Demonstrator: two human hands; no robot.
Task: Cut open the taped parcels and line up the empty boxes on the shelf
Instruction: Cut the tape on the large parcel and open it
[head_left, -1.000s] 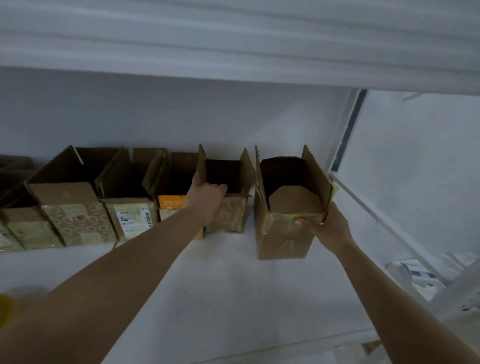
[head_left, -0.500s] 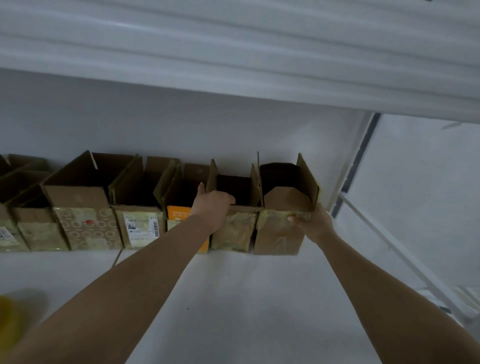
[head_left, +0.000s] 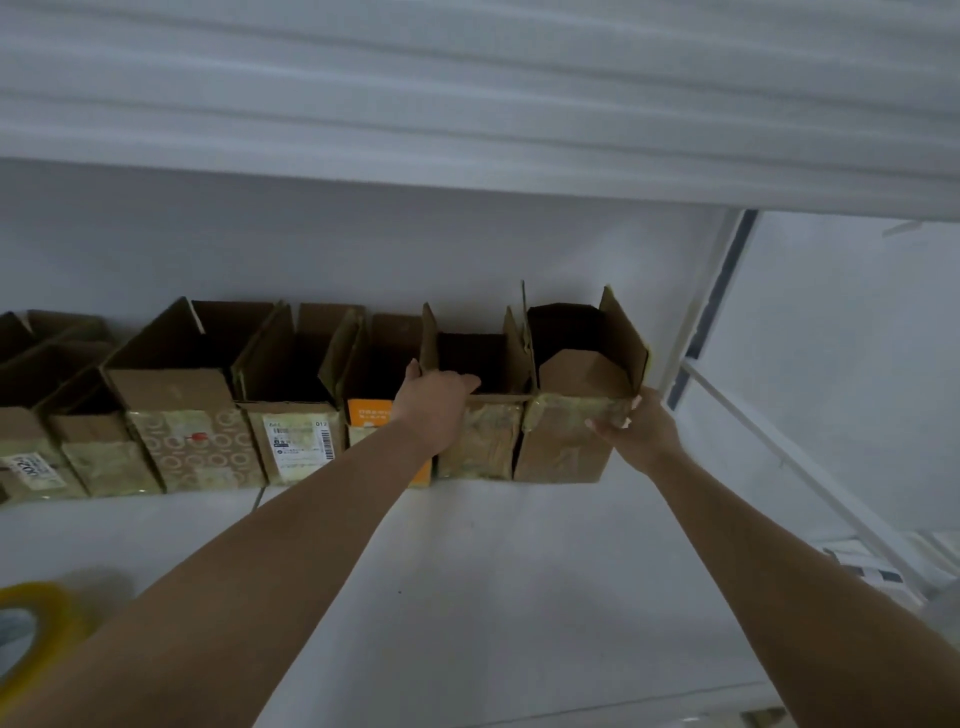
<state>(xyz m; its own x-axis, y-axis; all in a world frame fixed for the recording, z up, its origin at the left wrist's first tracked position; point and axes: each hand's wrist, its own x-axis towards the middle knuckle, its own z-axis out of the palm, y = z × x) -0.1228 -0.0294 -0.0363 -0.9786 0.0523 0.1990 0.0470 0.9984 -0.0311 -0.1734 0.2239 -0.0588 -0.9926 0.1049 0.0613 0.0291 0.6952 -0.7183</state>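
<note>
Several opened cardboard boxes stand in a row along the back of the white shelf (head_left: 467, 597). The rightmost box (head_left: 566, 441) has its flaps up and sits flush against its neighbour, a smaller tape-covered box (head_left: 485, 441). My right hand (head_left: 641, 428) grips the rightmost box at its front right corner, fingers on the taped front. My left hand (head_left: 434, 402) holds the front rim of the smaller box, fingers curled over the edge and into the opening. To the left stand an orange-labelled box (head_left: 369, 415) and a box with a white barcode label (head_left: 298, 441).
A roll of yellowish packing tape (head_left: 31, 634) lies at the shelf's front left. A white upright post (head_left: 696, 312) and a slanted rail (head_left: 789, 457) bound the shelf on the right. The board of the shelf above (head_left: 467, 104) hangs overhead. Papers lie low at the right (head_left: 862, 566).
My right hand slid the rightmost box back and left until it closed up against the smaller box. My left hand stayed on the smaller box's rim.
</note>
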